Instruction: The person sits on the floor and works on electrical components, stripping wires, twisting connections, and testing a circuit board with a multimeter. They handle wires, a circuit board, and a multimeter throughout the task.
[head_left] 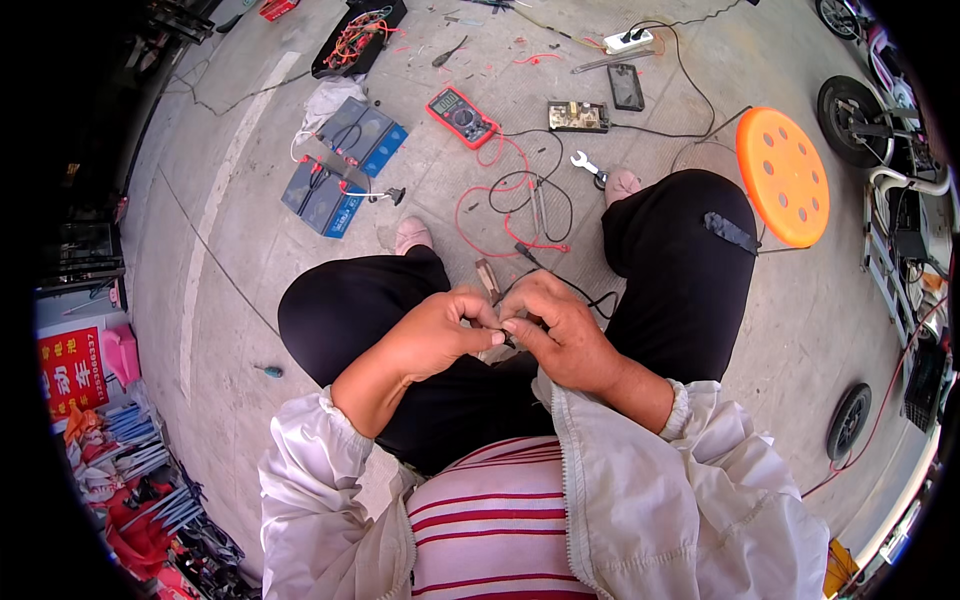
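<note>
L hand (440, 331), R hand (562, 332) pinch blk bit (508, 341) (unclear); red sign (72, 372) w/ lettering (94, 368).

A red sign (72, 372) bears yellow characters and a number; a red multimeter (463, 117) displays digits.

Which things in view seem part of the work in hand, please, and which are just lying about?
Likely in the work:
small dark piece, between left hand and right hand
red multimeter, perhaps
opened circuit-board case, perhaps

Probably lying about:
orange stool
black wheel
</note>
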